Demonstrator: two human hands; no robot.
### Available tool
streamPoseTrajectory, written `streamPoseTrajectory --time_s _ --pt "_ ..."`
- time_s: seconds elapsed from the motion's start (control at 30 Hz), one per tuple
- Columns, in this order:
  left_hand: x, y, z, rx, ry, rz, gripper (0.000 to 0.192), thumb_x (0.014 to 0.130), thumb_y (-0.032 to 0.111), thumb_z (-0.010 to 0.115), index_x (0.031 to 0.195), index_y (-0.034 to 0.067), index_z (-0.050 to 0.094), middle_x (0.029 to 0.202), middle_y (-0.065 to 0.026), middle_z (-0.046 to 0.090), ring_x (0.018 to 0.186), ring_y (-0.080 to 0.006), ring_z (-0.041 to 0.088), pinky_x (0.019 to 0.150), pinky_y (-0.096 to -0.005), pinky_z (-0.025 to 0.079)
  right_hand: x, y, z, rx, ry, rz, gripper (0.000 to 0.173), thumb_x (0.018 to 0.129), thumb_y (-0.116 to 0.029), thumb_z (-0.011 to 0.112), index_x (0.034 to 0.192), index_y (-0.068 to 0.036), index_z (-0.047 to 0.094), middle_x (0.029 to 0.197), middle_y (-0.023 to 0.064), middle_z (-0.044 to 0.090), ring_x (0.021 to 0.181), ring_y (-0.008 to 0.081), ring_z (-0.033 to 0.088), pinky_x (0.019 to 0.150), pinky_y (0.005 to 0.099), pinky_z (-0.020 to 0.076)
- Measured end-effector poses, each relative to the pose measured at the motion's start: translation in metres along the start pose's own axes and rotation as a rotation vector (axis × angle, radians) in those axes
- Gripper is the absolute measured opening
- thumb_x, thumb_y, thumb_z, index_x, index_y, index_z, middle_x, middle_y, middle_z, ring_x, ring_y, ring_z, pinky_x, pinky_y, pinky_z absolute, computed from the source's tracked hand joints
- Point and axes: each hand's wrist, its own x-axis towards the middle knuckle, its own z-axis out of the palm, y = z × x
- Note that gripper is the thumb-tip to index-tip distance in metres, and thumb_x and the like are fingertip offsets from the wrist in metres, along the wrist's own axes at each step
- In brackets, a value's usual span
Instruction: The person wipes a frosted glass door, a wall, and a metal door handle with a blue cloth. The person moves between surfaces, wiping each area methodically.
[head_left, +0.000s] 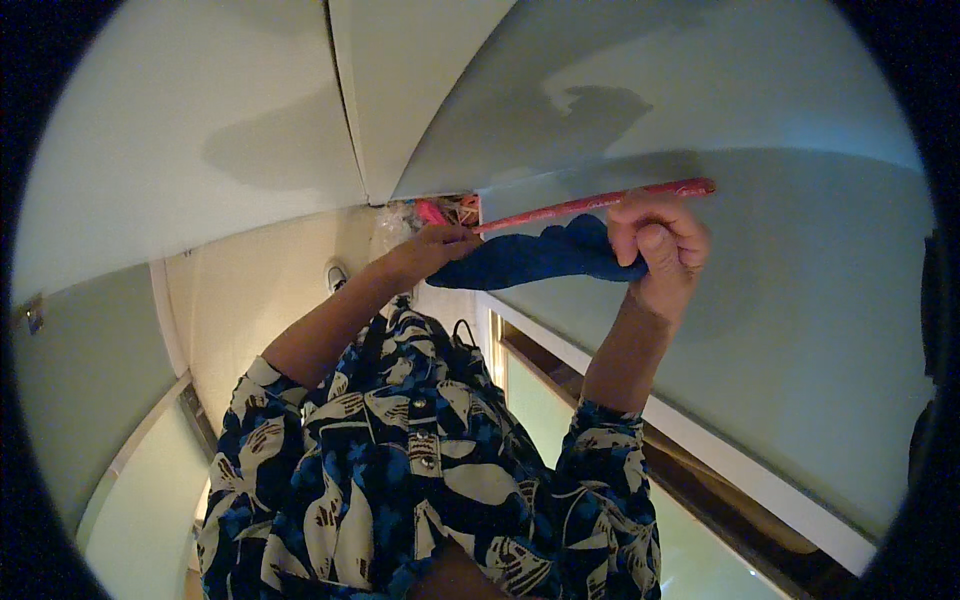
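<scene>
A dark blue cloth (525, 259), perhaps a sock, is stretched sideways between my two hands. Its right end is pinched between the thumb and fingers of my right hand (660, 251). At its left end are the fingers of my left hand (435, 251), closed on the cloth. A long, thin red rod with a pale pattern (570, 207) runs just beyond the cloth, from near my left fingertips to past my right knuckles. Whether either hand also grips the rod cannot be told.
Pale walls (787, 262) rise ahead and at the right. Pink and red items (439, 211) and clear plastic lie low in the corner beyond my left hand. A shoe (337, 276) shows on the light floor (262, 300). A white ledge (735, 442) borders an opening at the lower right.
</scene>
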Motion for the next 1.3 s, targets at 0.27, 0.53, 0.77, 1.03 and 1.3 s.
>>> streamPoseTrajectory --time_s 0.27,0.53,0.77,1.03,1.3 --pt "-0.025 -0.030 -0.003 -0.796 -0.128 -0.171 0.019 0.083 0.018 0.051 0.093 0.003 0.056 0.084 -0.0013 0.055 0.078 -0.0129 0.051 0.073 -0.0252 0.041 -0.012 0.015 -0.002 -0.016 0.004 0.070 0.030 0.080 -0.025 0.059 0.086 0.004 0.060 0.059 0.0018 0.050 0.050 0.0066 0.043 0.045 0.0201 0.0315" --pt "-0.060 -0.021 -0.007 -0.510 0.007 -0.074 0.009 0.079 0.013 0.051 0.083 0.006 0.054 0.078 0.0002 0.052 0.073 -0.0097 0.047 0.068 -0.0235 0.038 -0.029 0.039 -0.006 -0.338 0.129 0.221 0.014 0.071 -0.003 0.061 0.086 -0.002 0.062 0.062 0.0007 0.052 0.054 0.0074 0.047 0.047 0.0209 0.0362" --pt "-0.085 0.002 -0.051 -0.322 0.227 0.065 0.006 0.079 0.005 0.050 0.083 0.003 0.054 0.087 -0.0028 0.057 0.078 -0.0094 0.051 0.073 -0.0236 0.041 -0.050 0.078 0.000 -0.730 -0.164 0.179 0.025 0.061 -0.012 0.072 0.082 -0.006 0.061 0.062 0.0061 0.051 0.051 0.0136 0.050 0.047 0.0249 0.0399" --pt "-0.121 -0.030 -0.055 -1.035 0.056 -0.129 0.018 0.073 0.014 0.051 0.087 0.004 0.054 0.089 -0.0062 0.058 0.081 -0.0174 0.055 0.079 -0.0303 0.042 -0.094 0.109 0.014 -0.887 -0.481 0.188 0.020 0.064 -0.022 0.067 0.076 -0.009 0.057 0.076 0.0056 0.052 0.074 0.0228 0.054 0.061 0.0330 0.0467" --pt "-0.129 -0.043 -0.022 -1.325 0.012 -0.812 0.037 0.081 0.032 0.051 0.103 0.002 0.053 0.098 -0.0111 0.059 0.087 -0.0221 0.057 0.079 -0.0343 0.046 -0.078 0.116 0.051 -0.800 -0.370 -0.055 0.015 0.065 -0.015 0.066 0.075 -0.008 0.059 0.086 0.0044 0.055 0.084 0.0242 0.054 0.072 0.0337 0.0439"
